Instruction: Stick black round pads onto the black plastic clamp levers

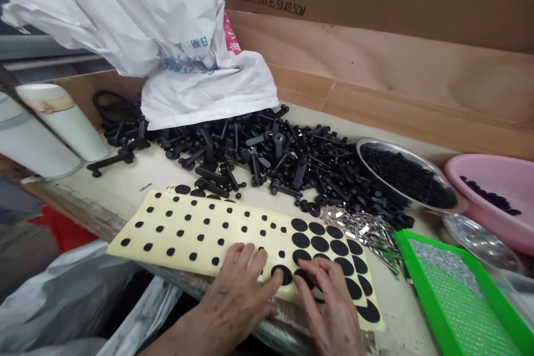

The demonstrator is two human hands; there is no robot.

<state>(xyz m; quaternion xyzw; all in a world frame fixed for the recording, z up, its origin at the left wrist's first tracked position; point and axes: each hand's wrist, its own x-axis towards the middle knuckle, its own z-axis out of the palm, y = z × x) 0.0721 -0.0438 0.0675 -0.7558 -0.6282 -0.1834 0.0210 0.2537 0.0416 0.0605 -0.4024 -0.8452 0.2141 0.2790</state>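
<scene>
A pale yellow backing sheet (187,228) lies at the table's near edge, dotted with small black spots and, at its right end, larger black round pads (320,243). My left hand (233,300) rests flat on the sheet, fingers stretched toward a black ring-shaped pad (282,273). Beside it, my right hand (334,311) has its fingers bent down onto the pads, the fingertips touching one near the ring. Whether it pinches a pad is hidden by the fingers.
A heap of black plastic levers (267,156) spills from a white bag (175,44). To the right stand a steel bowl of black parts (406,175), a pink basin (496,194), silver clips (367,231) and a green tray (454,300). White cylinders (50,122) stand left.
</scene>
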